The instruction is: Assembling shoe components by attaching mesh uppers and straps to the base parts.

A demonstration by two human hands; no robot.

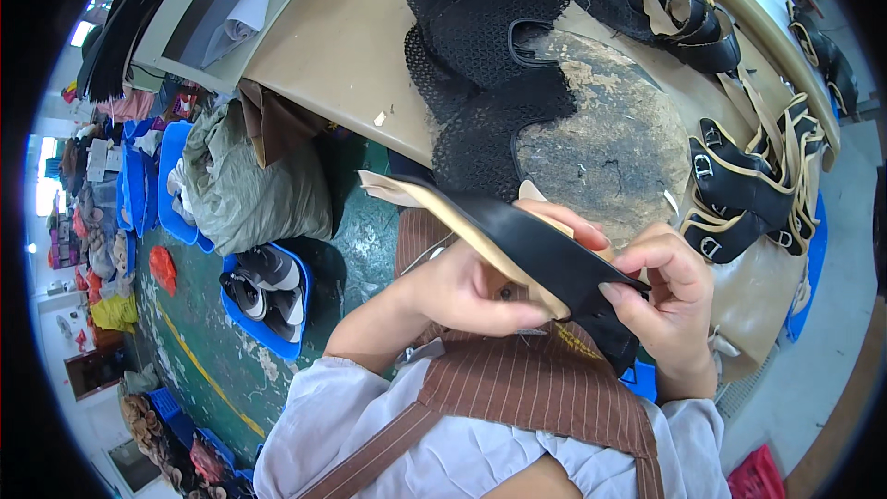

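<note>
Both hands pinch one black strap with a tan lining, held above the lap in front of the bench: left hand shut on its middle, right hand on its lower end. The far end hangs unsupported, so it could twist or slip. What the left fingertips do beneath the strap is hidden.

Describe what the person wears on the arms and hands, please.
Both hands, the left hand and the right hand, are bare, without gloves or rings that I can see. The sleeves are pale lilac-white and loose, pushed up near the elbows. A brown apron with thin pale stripes hangs in front.
</note>
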